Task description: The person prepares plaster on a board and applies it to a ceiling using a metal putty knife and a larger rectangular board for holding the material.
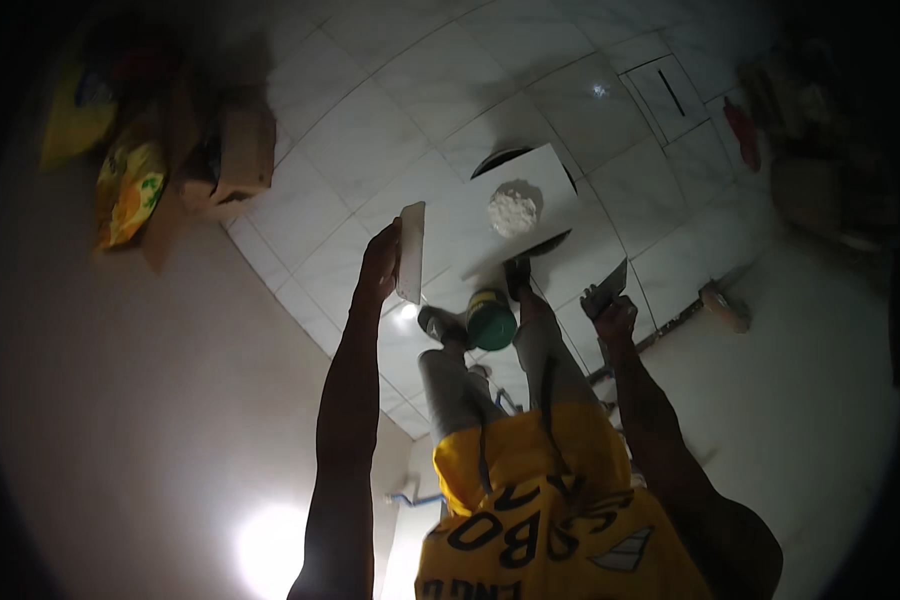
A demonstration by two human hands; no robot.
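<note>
The left hand [379, 260] holds a pale flat tool [411, 255] turned nearly edge-up, its fingers closed at the tool's left side; individual fingers are too dark to separate, and any handle is hidden. The right hand [617, 318] is closed on a grey flat-bladed tool [607, 285], blade pointing up and away, fingers bunched with no visible gap. Both tools are clear of the white board [560, 172], which lies ahead, between and beyond the hands, bearing a white mound [515, 209]. Dark curved edges show past the board, so it presumably rests on a round support, likely to raise the mound off the tiled floor [400, 110]. A green bucket [492, 327] stands near the feet [438, 323], apparently for easy reach.
</note>
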